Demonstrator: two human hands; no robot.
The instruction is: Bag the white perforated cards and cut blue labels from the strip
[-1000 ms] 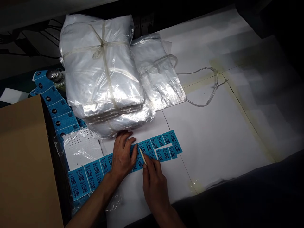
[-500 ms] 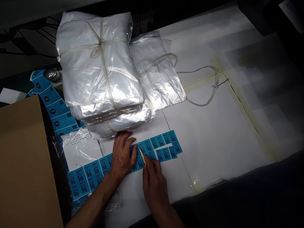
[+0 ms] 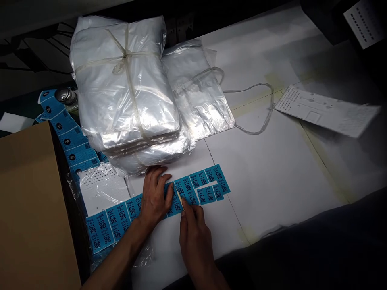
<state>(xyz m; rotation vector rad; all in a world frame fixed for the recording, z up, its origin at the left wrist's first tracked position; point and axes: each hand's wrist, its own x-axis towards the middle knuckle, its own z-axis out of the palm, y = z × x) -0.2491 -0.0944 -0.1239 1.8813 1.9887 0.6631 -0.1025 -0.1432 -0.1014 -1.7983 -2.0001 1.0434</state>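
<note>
A strip of blue labels [image 3: 208, 186] with dark print lies across the white table top [image 3: 272, 177], running from lower left to the middle. My left hand [image 3: 155, 197] lies flat on the strip, fingers spread and pressing it down. My right hand [image 3: 193, 233] pinches a thin pale stick [image 3: 179, 198] whose tip touches a label just right of my left fingers. A white perforated plate in a clear bag [image 3: 101, 187] lies left of my left hand, partly under the strip.
A tied bundle of clear plastic bags [image 3: 123, 84] stands behind my hands, with loose bags [image 3: 199, 92] beside it. A brown cardboard box [image 3: 30, 209] fills the lower left. Another blue label strip [image 3: 68, 137] runs behind it. A white perforated plate [image 3: 326, 110], blurred, is at the right.
A white perforated plate has come in from the right onto the table's right side. My hands stay on the label strip with little movement.
</note>
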